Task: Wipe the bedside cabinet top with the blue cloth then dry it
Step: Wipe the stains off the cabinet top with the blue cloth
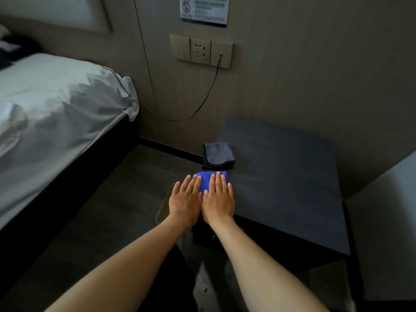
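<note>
Both my hands lie flat, palms down, on the blue cloth [206,181] at the near left corner of the cabinet top [286,176]. My left hand [185,200] has its fingers straight and slightly spread; nothing is gripped. Its inner fingers rest on the cloth, while the outer fingers and the heel of the palm reach past the cabinet's left edge, over the floor [117,199]. My right hand [218,199] is likewise opened flat, fingers extended and close together, pressing on the right part of the cloth. The two hands touch along their inner sides.

The blue cloth is folded and shows only between and ahead of my fingers. Its left side sits at the cabinet's left edge.

A grey cloth [218,155], folded, lies just beyond the blue one, also at the left edge, with one corner overhanging. The two cloths are near each other but apart.

To the right and toward the wall, the dark top is bare up to its right edge, where it meets a pale surface [387,221]. The back edge stands against the wall below a socket panel [201,51], from which a cable [202,104] hangs across to the bed [56,104]. The bed stands well left, with open floor between it and the cabinet.
</note>
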